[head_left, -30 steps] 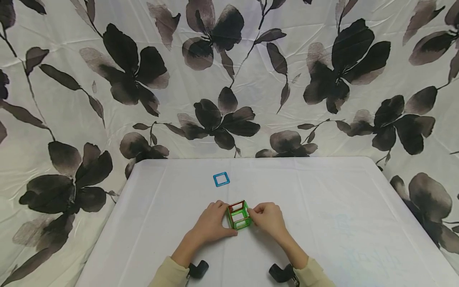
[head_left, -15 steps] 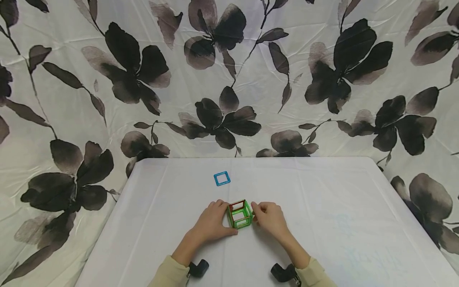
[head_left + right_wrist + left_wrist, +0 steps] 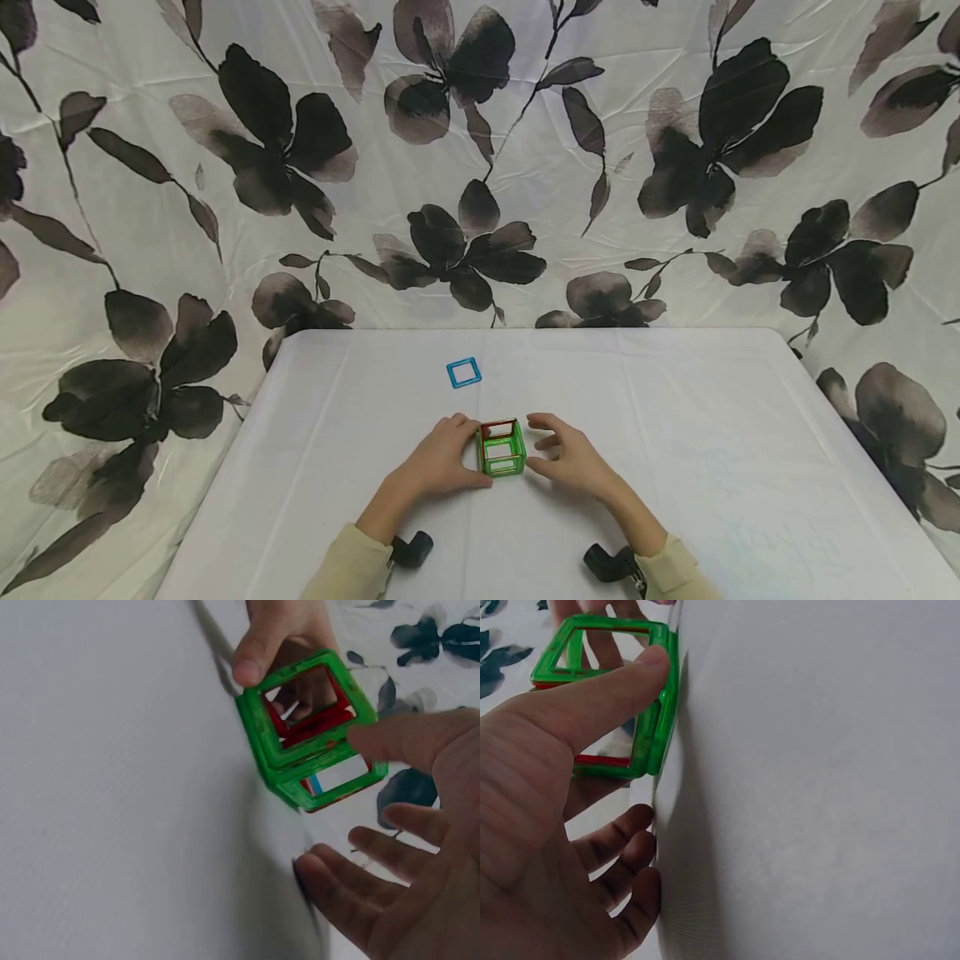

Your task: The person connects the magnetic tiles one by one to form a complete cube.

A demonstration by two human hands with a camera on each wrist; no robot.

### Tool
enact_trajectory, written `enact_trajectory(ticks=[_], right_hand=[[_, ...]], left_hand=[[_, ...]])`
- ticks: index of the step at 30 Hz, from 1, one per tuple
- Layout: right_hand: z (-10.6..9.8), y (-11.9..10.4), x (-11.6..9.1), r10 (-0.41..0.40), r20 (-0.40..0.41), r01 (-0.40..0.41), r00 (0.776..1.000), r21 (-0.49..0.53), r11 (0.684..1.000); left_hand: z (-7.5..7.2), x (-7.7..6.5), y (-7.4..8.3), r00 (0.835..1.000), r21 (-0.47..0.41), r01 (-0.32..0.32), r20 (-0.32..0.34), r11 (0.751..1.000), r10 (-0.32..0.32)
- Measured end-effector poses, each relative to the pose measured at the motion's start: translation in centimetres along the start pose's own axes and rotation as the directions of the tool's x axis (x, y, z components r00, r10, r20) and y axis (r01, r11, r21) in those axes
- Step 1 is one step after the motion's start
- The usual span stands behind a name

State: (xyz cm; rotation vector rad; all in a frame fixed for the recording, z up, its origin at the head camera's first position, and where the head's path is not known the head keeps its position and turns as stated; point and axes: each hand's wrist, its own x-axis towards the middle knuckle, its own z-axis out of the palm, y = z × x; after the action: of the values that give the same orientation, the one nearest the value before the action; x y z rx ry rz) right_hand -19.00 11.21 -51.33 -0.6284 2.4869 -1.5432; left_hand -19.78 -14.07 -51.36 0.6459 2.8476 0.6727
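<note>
A small open cube of magnetic tiles (image 3: 503, 457), built from green and red square frames, stands on the white table in the head view. My left hand (image 3: 441, 461) holds it from the left, the thumb lying across a green face (image 3: 664, 712) in the left wrist view. My right hand (image 3: 576, 460) is just right of the cube, fingers spread and loosely bent, holding nothing. In the right wrist view its thumb overlaps the edge of the green cube (image 3: 283, 759). Behind the cube lies a flat blue square magnetic tile (image 3: 466, 384).
The white-covered table (image 3: 675, 400) reaches back to a hanging cloth (image 3: 570, 183) with dark flowers. A black wrist camera (image 3: 412, 550) sits at my left wrist and another black camera (image 3: 609, 563) at my right.
My right hand has let go of the cube's right side and spread its fingers, drawing slightly away. The cube has turned a little; my left hand stays on it.
</note>
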Motion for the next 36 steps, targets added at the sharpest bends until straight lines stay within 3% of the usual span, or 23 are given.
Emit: enact_trajectory(ticks=[3, 6, 20, 26, 31, 36], right_hand=[[0.0, 0.5, 0.1, -0.062, 0.073, 0.060, 0.995, 0.027, 0.998], [0.2, 0.9, 0.1, -0.092, 0.096, 0.088, 0.991, 0.045, 0.995], [-0.6, 0.2, -0.4, -0.041, 0.012, 0.040, 0.999, 0.048, 0.998], [-2.0, -1.5, -1.1, -0.028, 0.006, 0.028, 1.000, 0.064, 0.998], [-3.0, -1.8, -1.5, 0.005, 0.008, -0.005, 1.000, 0.090, 0.996], [-3.3, -1.3, -1.5, 0.015, 0.003, -0.016, 1.000, 0.127, 0.992]], left_hand=[[0.0, 0.3, 0.0, 1.000, -0.014, -0.007, 0.014, 1.000, 0.008], [0.1, 0.6, 0.0, 0.999, -0.019, -0.029, 0.027, 0.999, 0.029], [0.3, 1.8, 0.7, 0.997, -0.016, -0.060, 0.054, 0.998, 0.060], [-0.1, 1.6, 0.2, 0.997, -0.154, -0.044, 0.058, 0.987, 0.053], [-1.0, 1.6, -1.0, 0.999, -0.223, -0.041, -0.004, 0.974, 0.041], [-2.3, 2.5, -2.7, 0.986, -0.205, 0.037, -0.152, 0.978, -0.069]])
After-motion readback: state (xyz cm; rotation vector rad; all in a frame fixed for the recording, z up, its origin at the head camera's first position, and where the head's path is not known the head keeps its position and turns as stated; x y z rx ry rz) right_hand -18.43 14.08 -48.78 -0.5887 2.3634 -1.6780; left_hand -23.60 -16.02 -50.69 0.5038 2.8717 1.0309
